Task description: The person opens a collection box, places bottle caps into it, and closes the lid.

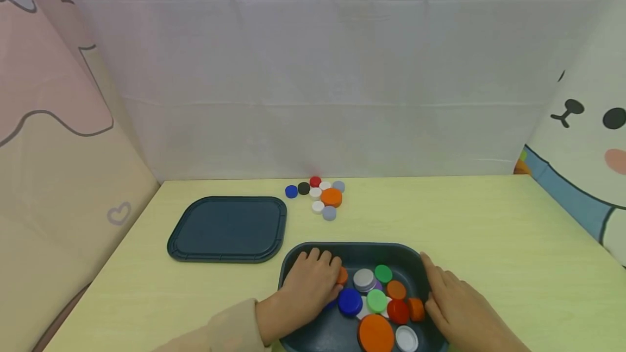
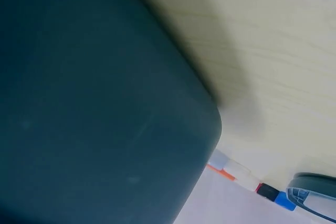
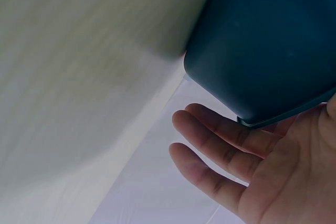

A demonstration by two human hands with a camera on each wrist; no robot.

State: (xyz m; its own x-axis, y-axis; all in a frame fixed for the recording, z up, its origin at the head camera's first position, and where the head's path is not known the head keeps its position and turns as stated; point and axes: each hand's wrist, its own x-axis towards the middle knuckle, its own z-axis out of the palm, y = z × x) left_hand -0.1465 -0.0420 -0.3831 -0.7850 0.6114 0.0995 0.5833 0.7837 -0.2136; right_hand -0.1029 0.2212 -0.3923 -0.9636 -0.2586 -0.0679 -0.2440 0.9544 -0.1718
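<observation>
A dark deep container (image 1: 332, 335) holds several round caps, among them a large orange cap (image 1: 376, 333), a blue cap (image 1: 350, 302), a red cap (image 1: 398, 312) and a green cap (image 1: 383, 273). My left hand (image 1: 308, 289) reaches over its left side, fingers bent down inside, beside a partly covered orange cap (image 1: 343, 276); what lies under the fingers is hidden. My right hand (image 1: 462, 308) rests against the right rim. In the right wrist view, the fingers of that hand (image 3: 262, 166) are loosely extended beside the container's outer wall (image 3: 262, 51).
Behind and left lies a flat dark tray or lid (image 1: 227, 230). Near the table's back edge sits a loose group of caps, with an orange cap (image 1: 331, 197), a blue cap (image 1: 291, 192) and a black cap (image 1: 304, 188). Cloth hangs behind and on both sides.
</observation>
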